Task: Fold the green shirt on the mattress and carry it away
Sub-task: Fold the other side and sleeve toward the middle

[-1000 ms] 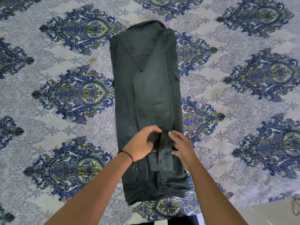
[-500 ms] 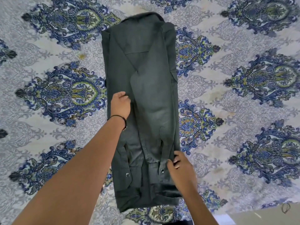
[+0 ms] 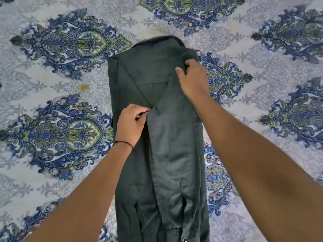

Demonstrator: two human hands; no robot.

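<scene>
The dark green shirt (image 3: 167,154) lies lengthwise on the mattress (image 3: 52,180), folded into a long narrow strip with its collar at the far end and its sleeves laid down the middle. My left hand (image 3: 131,124) pinches the edge of the folded cloth at the shirt's middle, fingers curled. My right hand (image 3: 192,79) grips the cloth at the far right shoulder, just below the collar. Both forearms reach over the shirt's lower half, whose hem runs out of the bottom of the frame.
The mattress wears a pale sheet printed with large blue and green paisley medallions (image 3: 83,44). It spreads wide on both sides of the shirt and beyond the collar. A small yellowish stain (image 3: 82,87) marks the sheet left of the shirt.
My right hand left the sleeve cuff near the hem and reached up to the far right shoulder. My left hand slid inward to the shirt's middle fold. The view moved forward over the shirt.
</scene>
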